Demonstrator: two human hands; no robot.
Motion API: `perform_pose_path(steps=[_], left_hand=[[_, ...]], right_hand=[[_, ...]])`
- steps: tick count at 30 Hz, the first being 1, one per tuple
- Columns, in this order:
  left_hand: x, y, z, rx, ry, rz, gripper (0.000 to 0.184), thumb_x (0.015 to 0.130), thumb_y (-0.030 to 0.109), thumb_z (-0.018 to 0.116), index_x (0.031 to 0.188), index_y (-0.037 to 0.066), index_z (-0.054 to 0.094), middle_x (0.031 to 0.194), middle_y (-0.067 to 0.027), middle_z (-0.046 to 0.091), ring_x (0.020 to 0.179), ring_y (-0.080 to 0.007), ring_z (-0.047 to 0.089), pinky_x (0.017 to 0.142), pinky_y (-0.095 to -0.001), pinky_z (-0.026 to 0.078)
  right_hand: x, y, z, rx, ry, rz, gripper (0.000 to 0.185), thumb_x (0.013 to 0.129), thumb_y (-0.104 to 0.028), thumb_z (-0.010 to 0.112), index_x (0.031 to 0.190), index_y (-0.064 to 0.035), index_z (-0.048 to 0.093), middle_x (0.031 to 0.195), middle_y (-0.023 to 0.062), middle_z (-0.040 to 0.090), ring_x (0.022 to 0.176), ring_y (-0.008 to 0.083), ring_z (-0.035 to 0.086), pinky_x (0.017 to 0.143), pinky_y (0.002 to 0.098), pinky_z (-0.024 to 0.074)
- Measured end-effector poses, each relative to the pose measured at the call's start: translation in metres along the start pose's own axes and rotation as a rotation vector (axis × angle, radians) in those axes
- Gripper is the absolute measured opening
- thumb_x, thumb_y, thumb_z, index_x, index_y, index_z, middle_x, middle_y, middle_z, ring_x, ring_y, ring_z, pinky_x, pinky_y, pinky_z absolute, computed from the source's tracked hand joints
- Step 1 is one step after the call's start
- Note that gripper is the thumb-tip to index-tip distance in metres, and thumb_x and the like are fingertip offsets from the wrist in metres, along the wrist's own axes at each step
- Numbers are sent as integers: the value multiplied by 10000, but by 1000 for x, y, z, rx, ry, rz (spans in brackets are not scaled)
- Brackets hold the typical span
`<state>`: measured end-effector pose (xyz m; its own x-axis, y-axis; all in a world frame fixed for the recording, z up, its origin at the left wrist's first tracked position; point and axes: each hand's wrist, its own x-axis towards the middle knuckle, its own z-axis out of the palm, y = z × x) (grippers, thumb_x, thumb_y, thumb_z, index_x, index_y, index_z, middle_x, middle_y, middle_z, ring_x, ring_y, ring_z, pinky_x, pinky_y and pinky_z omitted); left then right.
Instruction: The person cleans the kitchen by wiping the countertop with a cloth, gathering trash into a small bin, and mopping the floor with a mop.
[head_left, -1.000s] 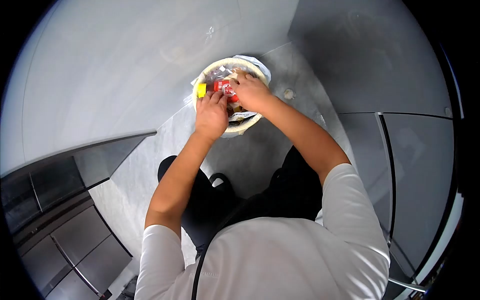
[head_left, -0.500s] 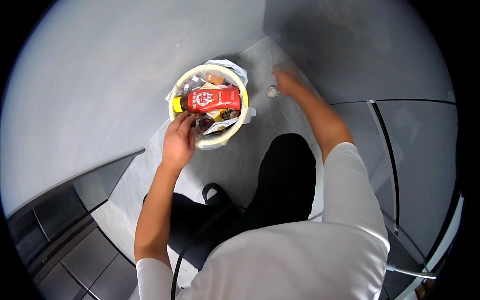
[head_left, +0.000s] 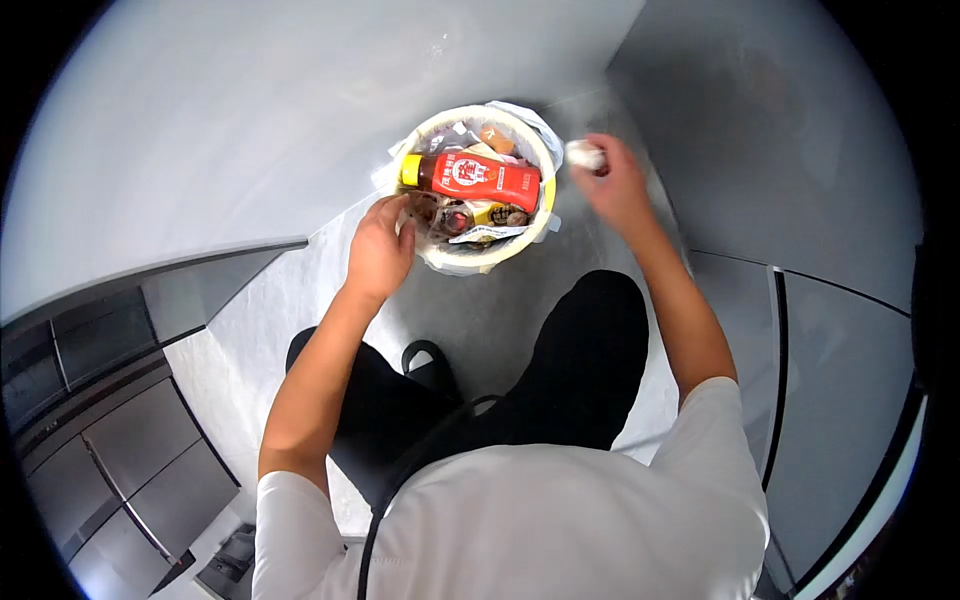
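A round bin [head_left: 549,205] with a pale rim and a plastic liner stands on the floor. Across the top of the rubbish in it lies a red bottle [head_left: 500,180] with a yellow cap pointing left. My left hand [head_left: 382,247] is at the bin's lower left rim, fingers slightly apart, and nothing shows in it. To the right of the bin my right hand [head_left: 615,185] has its fingers closed on a small crumpled white item [head_left: 585,155], held above the floor. Wrappers [head_left: 497,139] and other packaging fill the space around the bottle.
Behind the bin rises a large pale panel [head_left: 270,110], with a dark grey panel [head_left: 760,120] to the right. Grey cabinet fronts [head_left: 845,380] stand at the right, others [head_left: 130,430] at the lower left. A black slipper [head_left: 430,368] shows on the grey floor below the bin.
Both hands have left the red bottle, which now lies fully visible in the bin. My right hand moved right to the floor and has picked up the small white item.
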<state>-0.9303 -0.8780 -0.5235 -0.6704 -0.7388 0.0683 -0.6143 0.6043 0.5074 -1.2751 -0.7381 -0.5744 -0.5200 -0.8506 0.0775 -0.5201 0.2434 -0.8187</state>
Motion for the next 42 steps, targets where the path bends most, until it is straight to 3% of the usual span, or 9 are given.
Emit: perform_pose_path(steps=[5,8,10,13,17,24,27,28,42], left_hand=[[11,-7,-2,-96,-33,-363,379,937,201,619,1243,-22,629,1189,-258,676,1050,-391,681,935,-440,530],[16,-21,-1,-137,-94,-628,409,927,241,623,1233,-30,632,1171,-233,687,989,-369,695,863,-422,545],[25,-13,-7,-224,-318,-1016,381,896,249,650,1151,-33,661,1081,-204,707,895,-328,696,802,-400,544],[17,-40,31,-677,-402,-1157,315,851,272,687,1002,-4,675,914,-115,675,694,-236,604,619,-350,478],[22,-52,48,-466,-305,-1030,305,852,295,727,814,1,659,646,-21,524,473,-148,406,403,-322,235],[20,-54,27,-704,-237,-870,318,828,184,760,973,-90,692,782,-91,672,578,-162,615,488,-290,495],[18,-48,15,-751,-298,-843,319,855,188,757,1036,-61,676,851,-85,696,716,-178,662,704,-312,555],[21,-46,15,-732,-261,-837,283,837,130,752,970,-110,683,805,-126,690,592,-192,652,545,-304,564],[10,-37,18,-836,-122,-760,344,839,152,739,1038,-124,689,935,-145,718,778,-209,692,672,-341,572]], right_hand=[[-10,-76,6,-53,-349,-376,483,861,-174,768,1285,-10,604,1271,172,637,1101,296,660,966,416,522],[0,-66,-1,51,-227,67,465,924,-224,721,1334,-39,605,1274,187,672,1097,255,680,911,369,550],[4,-35,0,-59,-124,103,452,904,-247,722,1281,-14,633,1159,191,709,1017,305,702,879,404,551],[13,-3,20,-146,-265,183,409,875,-272,723,1176,3,693,1076,204,729,970,334,716,832,429,554],[14,11,51,108,-447,473,296,896,-184,706,1071,55,718,1017,190,738,906,258,718,799,391,552],[3,14,57,18,-387,383,246,834,-150,735,973,52,742,845,114,723,736,195,671,671,357,524],[-5,3,58,69,-375,461,224,843,-163,728,949,33,745,808,81,702,693,157,637,624,325,500],[-5,1,54,129,-390,502,219,848,-168,726,947,27,743,797,75,696,681,150,626,612,320,492],[-22,15,44,459,-459,450,250,897,-193,728,1031,17,701,817,32,663,703,103,578,632,265,457]])
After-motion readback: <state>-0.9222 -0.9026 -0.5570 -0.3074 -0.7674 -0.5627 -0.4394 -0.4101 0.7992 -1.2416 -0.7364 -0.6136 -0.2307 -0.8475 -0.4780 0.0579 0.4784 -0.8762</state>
